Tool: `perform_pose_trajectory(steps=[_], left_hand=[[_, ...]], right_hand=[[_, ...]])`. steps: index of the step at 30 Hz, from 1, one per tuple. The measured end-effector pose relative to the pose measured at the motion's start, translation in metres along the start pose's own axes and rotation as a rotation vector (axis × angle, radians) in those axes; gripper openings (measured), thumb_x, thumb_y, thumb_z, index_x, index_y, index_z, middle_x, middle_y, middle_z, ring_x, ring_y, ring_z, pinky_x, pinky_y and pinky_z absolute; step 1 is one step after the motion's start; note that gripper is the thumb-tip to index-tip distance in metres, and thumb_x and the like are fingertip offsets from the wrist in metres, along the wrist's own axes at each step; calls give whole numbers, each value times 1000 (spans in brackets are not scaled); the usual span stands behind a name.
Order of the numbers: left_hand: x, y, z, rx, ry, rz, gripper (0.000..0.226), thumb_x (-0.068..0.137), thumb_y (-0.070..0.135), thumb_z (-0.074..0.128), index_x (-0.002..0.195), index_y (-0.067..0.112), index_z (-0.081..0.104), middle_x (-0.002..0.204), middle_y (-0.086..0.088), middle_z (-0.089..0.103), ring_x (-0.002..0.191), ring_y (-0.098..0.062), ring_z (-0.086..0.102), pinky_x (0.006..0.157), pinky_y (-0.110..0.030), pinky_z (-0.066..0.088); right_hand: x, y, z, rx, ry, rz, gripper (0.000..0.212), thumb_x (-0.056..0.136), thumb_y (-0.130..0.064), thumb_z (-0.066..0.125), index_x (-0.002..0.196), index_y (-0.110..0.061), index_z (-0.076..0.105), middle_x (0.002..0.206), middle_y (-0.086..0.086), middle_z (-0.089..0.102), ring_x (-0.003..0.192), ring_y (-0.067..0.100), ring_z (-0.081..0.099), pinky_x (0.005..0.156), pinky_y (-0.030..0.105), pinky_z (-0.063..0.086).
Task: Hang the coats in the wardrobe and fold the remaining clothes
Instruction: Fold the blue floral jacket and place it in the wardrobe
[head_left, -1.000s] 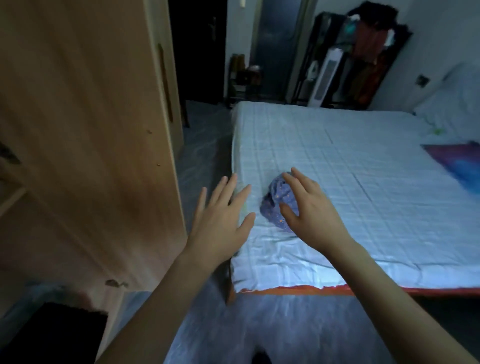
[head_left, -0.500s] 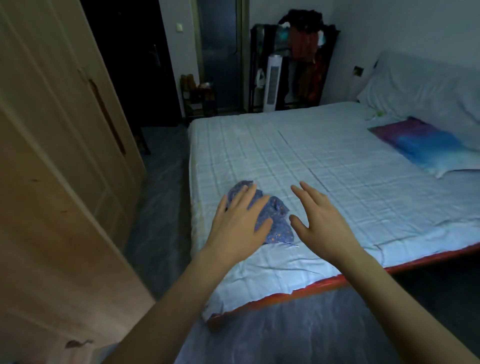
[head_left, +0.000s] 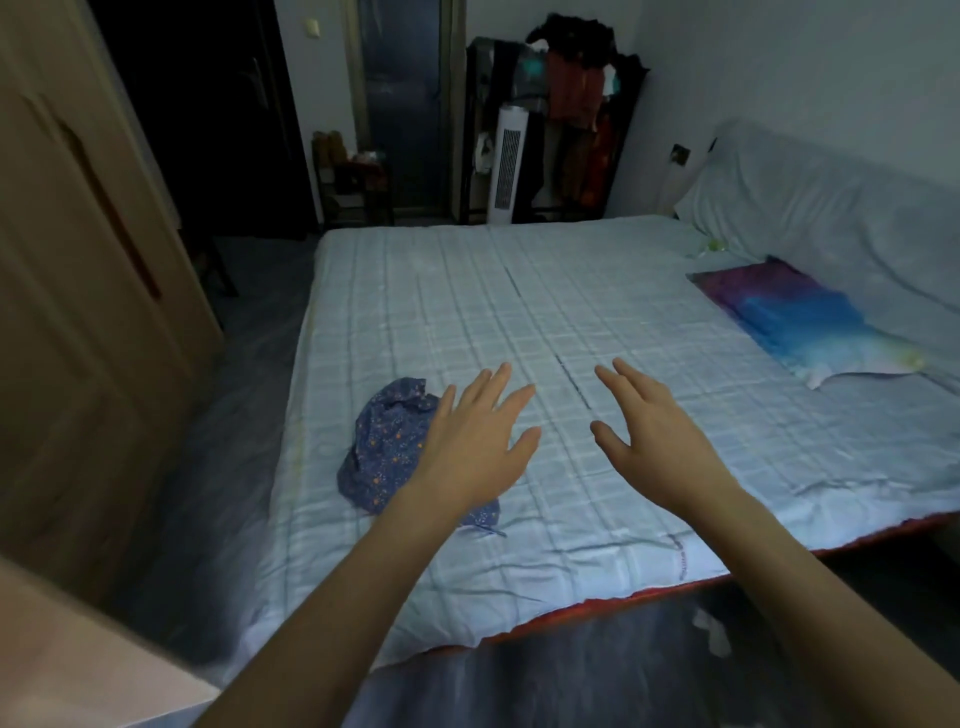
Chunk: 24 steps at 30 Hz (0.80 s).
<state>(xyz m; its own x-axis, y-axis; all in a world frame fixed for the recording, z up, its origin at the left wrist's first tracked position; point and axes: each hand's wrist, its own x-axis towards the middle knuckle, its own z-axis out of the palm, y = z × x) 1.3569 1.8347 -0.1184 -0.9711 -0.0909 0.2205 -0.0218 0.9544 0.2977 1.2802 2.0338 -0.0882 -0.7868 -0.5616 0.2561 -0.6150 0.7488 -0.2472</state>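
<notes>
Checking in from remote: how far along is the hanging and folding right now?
Done: no coats lie on the bed, so the hanging looks finished, though the wardrobe's inside is out of view. In hand: nothing; the left hand and right hand hover open and empty above the sheet. Left: the blue floral garment lies crumpled near the bed's left edge, not yet folded.

Both hands, left (head_left: 475, 447) and right (head_left: 657, 439), spread empty over the bed (head_left: 597, 291) beside a crumpled blue garment (head_left: 387, 449).

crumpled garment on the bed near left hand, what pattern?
Blue garment with small orange-and-white speckled print, seen in the head view.
</notes>
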Motion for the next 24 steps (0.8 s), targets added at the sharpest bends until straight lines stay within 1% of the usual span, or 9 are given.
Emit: perform_pose_trajectory(steps=[3, 7, 12, 17, 19, 21, 22, 23, 24], left_hand=[[20, -10, 15, -17, -49, -45, 55, 99, 50, 36, 150, 33, 26, 163, 5, 5, 149, -15, 2, 120, -43, 1], [36, -42, 43, -4, -150, -137, 54, 100, 50, 34, 151, 34, 25, 163, 7, 4, 149, -13, 0, 120, -43, 2], [56, -105, 81, 21, -272, -275, 56, 100, 51, 32, 152, 33, 22, 163, 6, 2, 149, -14, 1, 120, -41, -1], [87, -175, 121, -53, -355, -383, 57, 99, 51, 32, 152, 34, 20, 163, 7, 0, 149, -13, 0, 121, -40, 0], [101, -205, 146, -65, -381, -409, 57, 99, 50, 34, 152, 32, 22, 162, 6, 4, 149, -15, 4, 121, -41, 6], [111, -231, 179, -95, -414, -428, 55, 98, 46, 39, 149, 30, 28, 160, 3, 16, 145, -19, 17, 116, -41, 24], [113, -243, 199, -122, -451, -447, 54, 97, 44, 42, 148, 29, 31, 156, 2, 22, 141, -22, 24, 110, -40, 33], [112, -253, 221, -152, -508, -471, 54, 96, 44, 44, 146, 29, 33, 152, 1, 27, 137, -23, 29, 106, -40, 38], [109, -262, 244, -191, -581, -497, 56, 93, 45, 47, 146, 29, 33, 150, 0, 28, 136, -24, 31, 104, -40, 39]], right_hand=[[26, 16, 17, 41, -41, 4, 63, 94, -33, 55, 150, -19, 29, 158, 5, 24, 142, 23, 26, 112, 33, 25], [62, 23, 59, 88, -125, -8, 63, 95, -33, 54, 150, -20, 28, 158, 4, 22, 143, 22, 25, 111, 32, 27], [112, 22, 120, 125, -273, -14, 65, 94, -34, 55, 151, -21, 25, 159, 1, 20, 143, 20, 24, 112, 31, 28], [171, 29, 190, 113, -405, -9, 66, 94, -34, 56, 151, -23, 24, 159, -1, 19, 143, 18, 25, 111, 30, 30], [193, 30, 226, 114, -455, -6, 68, 93, -35, 58, 151, -23, 24, 159, 0, 19, 143, 20, 27, 110, 32, 33], [209, 32, 267, 122, -510, -2, 69, 91, -34, 59, 150, -24, 25, 158, 1, 21, 142, 22, 29, 109, 35, 35], [213, 32, 288, 130, -556, -2, 68, 91, -32, 60, 150, -23, 26, 157, 1, 23, 141, 22, 30, 108, 34, 36], [216, 32, 310, 151, -611, 0, 66, 91, -29, 60, 148, -22, 28, 155, 0, 26, 139, 22, 33, 107, 33, 37], [217, 33, 332, 184, -667, 2, 64, 90, -26, 60, 146, -21, 32, 153, 0, 30, 137, 22, 35, 105, 31, 38]])
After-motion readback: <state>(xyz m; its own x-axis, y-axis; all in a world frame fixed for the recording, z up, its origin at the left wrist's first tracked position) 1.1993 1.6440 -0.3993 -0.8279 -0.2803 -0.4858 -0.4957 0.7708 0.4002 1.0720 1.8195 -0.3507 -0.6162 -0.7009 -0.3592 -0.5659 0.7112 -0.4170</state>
